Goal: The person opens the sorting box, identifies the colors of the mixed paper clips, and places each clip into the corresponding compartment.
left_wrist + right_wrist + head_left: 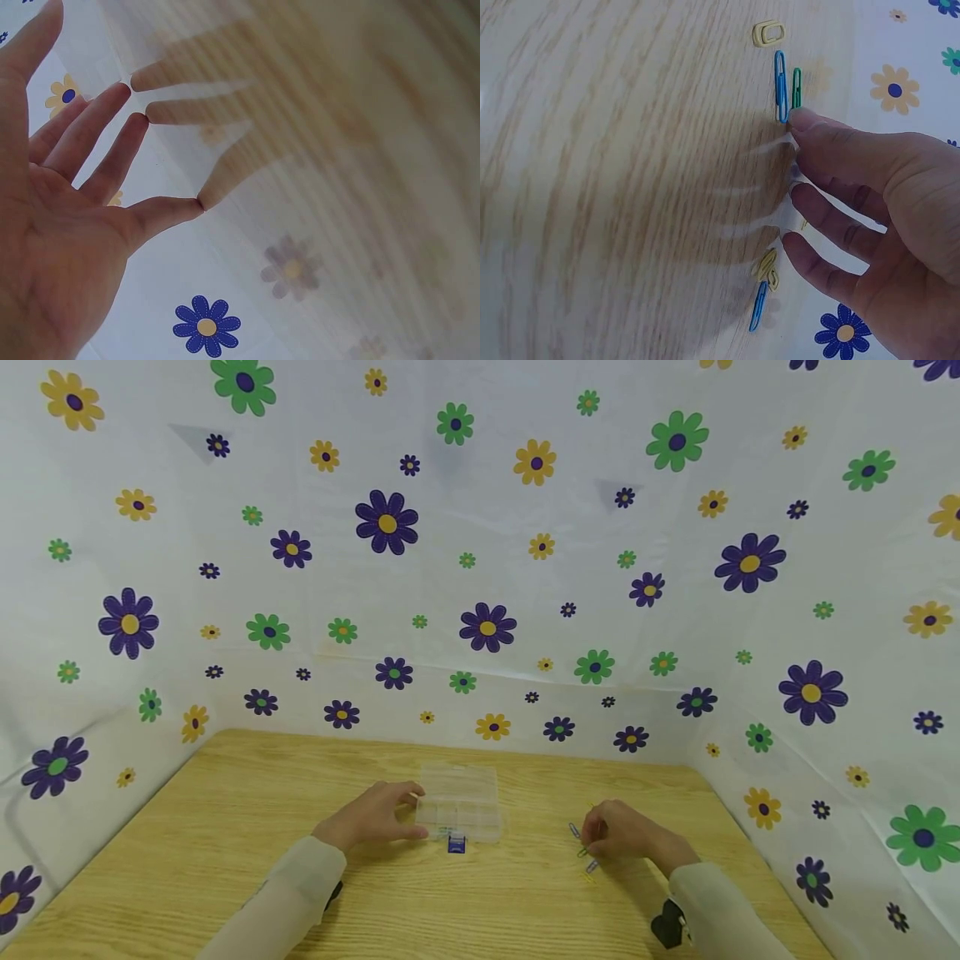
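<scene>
A clear plastic compartment box (459,814) lies on the table with its lid folded back. At its left side is my left hand (375,817), fingers spread; whether they touch the box cannot be told. The left wrist view shows those fingertips (142,118) on the table. My right hand (622,831) reaches down among several loose paper clips. In the right wrist view its fingertips (799,191) meet the tabletop, the thumb at the end of a green paper clip (796,86). Beside that lies a blue paper clip (781,86); yellow paper clips (765,266) lie near the fingers.
A small blue piece (457,844) sits at the box's front edge. Another yellow clip (769,33) and a blue clip (758,306) lie at the ends of the group. White flower-printed sheeting (480,568) borders the wooden table (465,910) at the back and sides.
</scene>
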### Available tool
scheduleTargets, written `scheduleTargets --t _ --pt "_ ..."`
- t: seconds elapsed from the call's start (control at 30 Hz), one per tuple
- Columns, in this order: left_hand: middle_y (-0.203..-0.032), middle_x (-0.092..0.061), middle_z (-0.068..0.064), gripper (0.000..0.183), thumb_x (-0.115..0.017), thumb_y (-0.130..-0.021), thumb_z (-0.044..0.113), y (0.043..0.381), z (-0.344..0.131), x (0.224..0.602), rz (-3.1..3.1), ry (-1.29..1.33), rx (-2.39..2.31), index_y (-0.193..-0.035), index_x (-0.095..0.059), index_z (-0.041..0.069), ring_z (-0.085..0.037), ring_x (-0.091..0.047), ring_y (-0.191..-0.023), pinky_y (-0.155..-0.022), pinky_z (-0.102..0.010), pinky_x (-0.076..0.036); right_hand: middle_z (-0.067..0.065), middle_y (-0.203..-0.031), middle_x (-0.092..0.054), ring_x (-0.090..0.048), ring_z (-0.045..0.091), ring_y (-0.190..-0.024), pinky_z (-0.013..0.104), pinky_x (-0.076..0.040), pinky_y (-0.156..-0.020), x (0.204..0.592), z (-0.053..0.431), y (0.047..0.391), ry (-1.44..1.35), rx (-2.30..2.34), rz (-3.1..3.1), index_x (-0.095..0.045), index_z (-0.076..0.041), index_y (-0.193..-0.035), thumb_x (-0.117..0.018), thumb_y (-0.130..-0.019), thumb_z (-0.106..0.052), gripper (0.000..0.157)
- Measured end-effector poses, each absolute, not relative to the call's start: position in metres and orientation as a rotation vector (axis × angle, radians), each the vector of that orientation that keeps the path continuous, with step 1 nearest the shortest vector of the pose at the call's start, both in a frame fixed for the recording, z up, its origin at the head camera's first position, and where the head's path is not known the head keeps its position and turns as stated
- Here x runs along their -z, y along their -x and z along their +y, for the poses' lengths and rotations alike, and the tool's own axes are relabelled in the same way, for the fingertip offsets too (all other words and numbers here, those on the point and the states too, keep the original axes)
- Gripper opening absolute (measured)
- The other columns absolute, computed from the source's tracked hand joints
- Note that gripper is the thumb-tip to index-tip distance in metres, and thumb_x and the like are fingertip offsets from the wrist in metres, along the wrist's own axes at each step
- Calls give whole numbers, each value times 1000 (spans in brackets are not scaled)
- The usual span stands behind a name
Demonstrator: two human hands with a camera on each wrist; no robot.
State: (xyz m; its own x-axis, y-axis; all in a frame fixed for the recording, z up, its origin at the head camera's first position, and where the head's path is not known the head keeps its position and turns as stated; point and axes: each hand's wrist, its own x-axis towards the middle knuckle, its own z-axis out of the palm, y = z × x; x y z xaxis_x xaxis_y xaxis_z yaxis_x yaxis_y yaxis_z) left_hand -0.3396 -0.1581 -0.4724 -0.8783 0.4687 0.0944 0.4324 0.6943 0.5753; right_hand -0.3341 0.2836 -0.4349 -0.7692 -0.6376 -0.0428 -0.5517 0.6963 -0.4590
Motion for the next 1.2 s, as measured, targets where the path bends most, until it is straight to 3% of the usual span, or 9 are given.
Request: scheduleTargets --t 0.57,0.8,1.2 --pt "-135 -69 -17 70 -84 -85 44 337 -157 469 2837 -739 -945 -138 -60 5 -37 -63 -129 -115 -60 -43 -4 -79 -66 -51 -2 -72 20 -48 -65 439 276 332 984 688 2772 -68 -9 -81 -73 -90 -3 12" --pt "-134 -70 -16 69 -84 -85 44 338 -157 470 2844 -733 -940 -138 -60 5 -38 -62 -130 -115 -61 -42 -2 -87 -69 -58 0 -79 23 -53 -70 437 266 334 1032 746 2894 -72 -12 -82 -73 -89 -4 11" --pt "-133 -70 -16 69 -84 -84 45 337 -157 470 2849 -716 -927 -137 -61 6 -38 -60 -132 -116 -61 -42 2 -95 -74 -69 18 -85 35 -59 -72 439 249 336 1098 803 2997 -74 -14 -83 -78 -89 -7 10"
